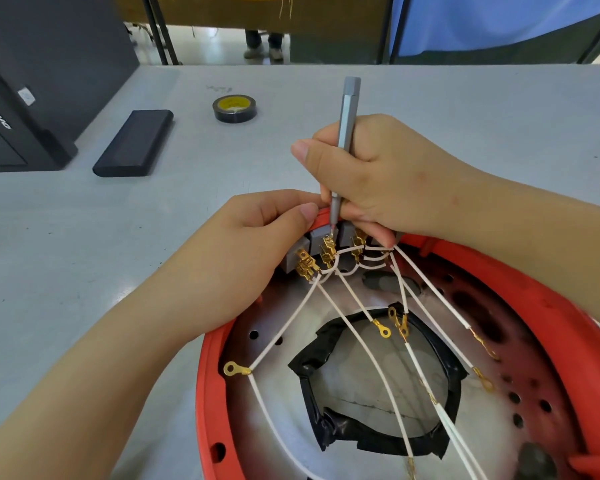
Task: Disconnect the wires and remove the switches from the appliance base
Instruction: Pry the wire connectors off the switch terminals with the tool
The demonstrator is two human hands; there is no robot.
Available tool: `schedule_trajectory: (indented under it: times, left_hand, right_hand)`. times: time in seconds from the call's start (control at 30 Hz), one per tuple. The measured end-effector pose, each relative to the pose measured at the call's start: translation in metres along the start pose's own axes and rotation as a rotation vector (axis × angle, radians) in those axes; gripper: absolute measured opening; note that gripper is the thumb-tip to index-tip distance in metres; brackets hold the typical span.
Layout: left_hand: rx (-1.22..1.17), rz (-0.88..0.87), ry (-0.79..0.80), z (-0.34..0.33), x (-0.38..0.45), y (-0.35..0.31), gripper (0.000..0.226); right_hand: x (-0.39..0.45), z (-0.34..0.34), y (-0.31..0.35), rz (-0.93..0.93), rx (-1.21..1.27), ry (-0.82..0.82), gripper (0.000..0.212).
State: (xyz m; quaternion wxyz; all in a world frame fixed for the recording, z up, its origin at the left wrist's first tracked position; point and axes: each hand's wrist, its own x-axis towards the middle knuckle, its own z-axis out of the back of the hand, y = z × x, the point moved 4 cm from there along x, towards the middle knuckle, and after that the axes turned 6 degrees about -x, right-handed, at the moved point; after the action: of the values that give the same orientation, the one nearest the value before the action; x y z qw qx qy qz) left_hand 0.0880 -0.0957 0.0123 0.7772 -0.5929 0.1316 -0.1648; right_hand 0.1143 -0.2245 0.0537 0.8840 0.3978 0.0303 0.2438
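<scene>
Loose white wires (pixel 368 351) trail nearest; left hand (pixel 257 244) pinches the red base rim (pixel 205 393), right hand (pixel 378 178) grips the screwdriver (pixel 345 133) — lever that brass terminal (pixel 327 252) gently off the grey switches (pixel 317 237).

Grey switches (pixel 317 239) with brass-terminated white wires (pixel 361 344) sit inside the red appliance base (pixel 205 393)

Tape roll (pixel 234 108) lies behind the appliance base (pixel 208 375), case (pixel 133 143) to its left.

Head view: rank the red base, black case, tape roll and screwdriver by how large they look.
1. Red base, by far the largest, though nearest the camera.
2. Black case.
3. Screwdriver, partly hidden by the right hand; its rank against the case is unsure.
4. Tape roll.
</scene>
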Motion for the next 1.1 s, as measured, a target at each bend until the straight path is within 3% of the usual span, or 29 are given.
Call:
schedule_trajectory:
  times: [0.23, 0.63, 0.73, 0.93, 1.1]
  left_hand:
    - [-0.022, 0.016, 0.019, 0.000, -0.001, 0.000, 0.028]
    - [0.063, -0.017, -0.018, 0.001, -0.002, -0.002, 0.032]
    - [-0.013, 0.010, 0.016, -0.002, -0.002, -0.003, 0.030]
    - [-0.011, 0.012, 0.023, -0.001, -0.001, -0.001, 0.029]
    - [-0.030, 0.014, 0.009, 0.000, -0.001, 0.000, 0.029]
  right_hand:
    - [-0.018, 0.001, 0.004, 0.127, -0.059, -0.185, 0.040]
    - [-0.025, -0.007, 0.015, 0.271, -0.282, -0.279, 0.039]
    - [-0.022, -0.004, 0.009, 0.205, -0.195, -0.299, 0.040]
    - [-0.006, -0.003, 0.003, 0.037, 0.002, -0.118, 0.042]
    - [0.003, -0.001, 0.005, -0.014, -0.041, -0.033, 0.045]
